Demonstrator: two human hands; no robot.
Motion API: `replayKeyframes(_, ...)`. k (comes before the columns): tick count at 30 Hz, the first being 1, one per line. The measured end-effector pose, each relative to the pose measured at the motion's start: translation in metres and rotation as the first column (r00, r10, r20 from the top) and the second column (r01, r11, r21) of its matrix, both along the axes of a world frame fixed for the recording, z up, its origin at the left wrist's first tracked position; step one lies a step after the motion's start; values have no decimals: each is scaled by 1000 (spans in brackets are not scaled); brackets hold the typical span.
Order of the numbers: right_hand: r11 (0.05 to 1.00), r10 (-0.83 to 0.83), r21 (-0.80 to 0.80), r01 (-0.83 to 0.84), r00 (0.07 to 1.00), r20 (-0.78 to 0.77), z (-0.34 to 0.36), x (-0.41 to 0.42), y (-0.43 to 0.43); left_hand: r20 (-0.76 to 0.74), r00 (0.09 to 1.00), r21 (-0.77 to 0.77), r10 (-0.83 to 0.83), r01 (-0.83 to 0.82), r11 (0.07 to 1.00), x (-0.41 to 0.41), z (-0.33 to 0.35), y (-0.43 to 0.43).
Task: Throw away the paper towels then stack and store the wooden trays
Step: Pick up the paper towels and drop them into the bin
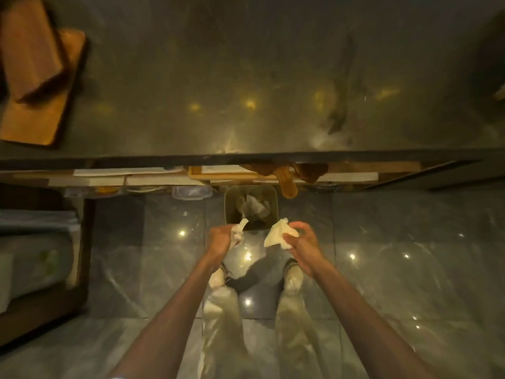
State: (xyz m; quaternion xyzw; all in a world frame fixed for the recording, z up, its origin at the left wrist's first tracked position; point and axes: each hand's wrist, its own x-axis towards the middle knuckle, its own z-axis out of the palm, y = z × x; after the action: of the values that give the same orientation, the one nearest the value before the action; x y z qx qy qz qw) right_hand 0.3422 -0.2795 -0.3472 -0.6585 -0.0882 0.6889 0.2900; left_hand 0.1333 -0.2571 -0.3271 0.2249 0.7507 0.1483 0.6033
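Observation:
My left hand (pixel 220 239) grips a crumpled white paper towel (pixel 238 233) just at the near rim of a small bin. In my right hand (pixel 300 243) is a second, flatter paper towel (pixel 277 233), held slightly right of the bin. The bin (pixel 231 198) stands on the floor under the counter edge, with white paper inside it. Two wooden trays lie on the dark counter at the far left: one tray (pixel 26 45) rests crosswise on top of the other tray (pixel 41 116).
The dark glossy counter (pixel 246 77) fills the upper half. Below its edge a shelf (pixel 352 176) holds wooden utensils, boards and plastic containers. A low cabinet with folded cloths (pixel 38 222) stands at the left. My legs and feet are on the shiny tiled floor (pixel 410 255).

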Motion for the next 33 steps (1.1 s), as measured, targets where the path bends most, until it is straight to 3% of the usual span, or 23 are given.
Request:
replayKeyframes(4,998,-46,-30,50,992,116,-82,-16,4,18,1000,43,-25,24,999,-12,-90,14)
replayKeyframes(10,995,99,-1,-102,960,263,-192,-51,14,-60,993,140,-102,110,984,-35,-196,11)
replayKeyframes(12,990,139,-3,-143,955,263,-220,-63,18,-50,999,124,-21,27,992,-43,-226,6)
replayKeyframes(15,979,202,-60,-193,932,300,-249,-74,27,-89,993,75,72,-66,995,-48,-264,6)
replayKeyframes(17,952,281,9,-307,881,380,-268,-77,32,-67,994,70,91,-86,994,-47,-281,15)
replayKeyframes(20,953,237,69,-295,868,436,-288,-75,43,-110,993,23,40,-38,999,-39,-304,37)
replayKeyframes(23,935,301,34,-352,843,446,-311,-72,58,-125,992,104,20,-7,995,-24,-321,55)
replayKeyframes(26,857,441,1,-516,734,517,-326,-73,66,-81,982,221,-168,182,958,-12,-335,56)
replayKeyframes(28,702,616,-22,-711,593,519,-331,-67,65,-98,973,251,-209,228,941,-11,-345,54)
replayKeyframes(30,598,688,-58,-799,475,548,-331,-58,57,-225,870,195,-439,482,854,-15,-352,49)
replayKeyframes(31,580,703,-78,-811,450,551,-326,-54,51,-313,722,108,-618,673,732,-18,-352,44)
replayKeyframes(33,510,729,-120,-852,355,585,-313,-51,40,-402,434,-50,-806,869,493,-27,-343,33)
